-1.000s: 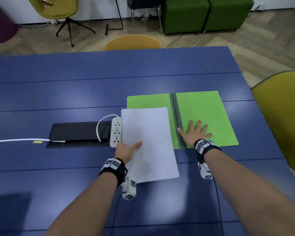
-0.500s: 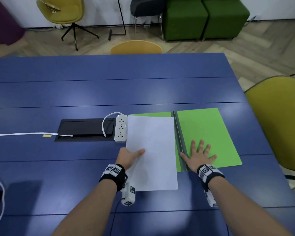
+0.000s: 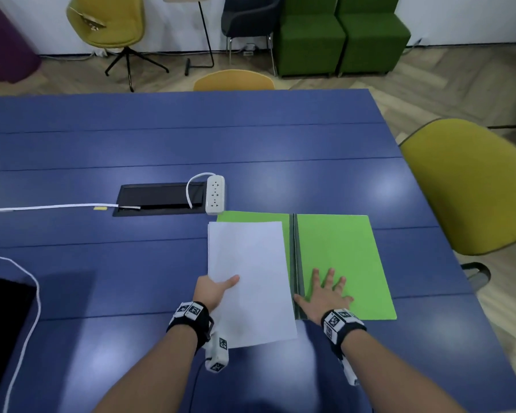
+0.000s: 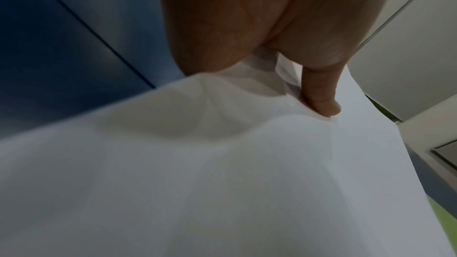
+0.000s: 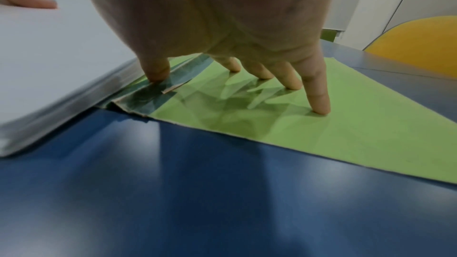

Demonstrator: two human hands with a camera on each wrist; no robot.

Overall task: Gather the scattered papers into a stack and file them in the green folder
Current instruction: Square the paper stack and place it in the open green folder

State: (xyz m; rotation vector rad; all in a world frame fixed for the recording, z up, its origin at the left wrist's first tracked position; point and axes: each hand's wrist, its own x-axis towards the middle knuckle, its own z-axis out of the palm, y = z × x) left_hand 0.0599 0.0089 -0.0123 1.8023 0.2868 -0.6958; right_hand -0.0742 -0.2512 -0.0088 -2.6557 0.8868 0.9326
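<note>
One open green card folder flat on blue bench. Stack of white paper sheets over folder's left leaf, pinched by left hand. Right hand on folder's right leaf, fingers spread straight, pressing.

Both of your forearms are bare, with no sleeves in view; your left hand and your right hand wear no gloves, and no rings show in either wrist view; each wrist carries a black strap set with white tiles printed with black square-pattern markers, the left wristband and the right wristband alike; from under each strap hangs a white camera block bearing the same markers, the left camera block with a thin dark cable trailing from it, the right camera block partly hidden behind your forearm.
</note>
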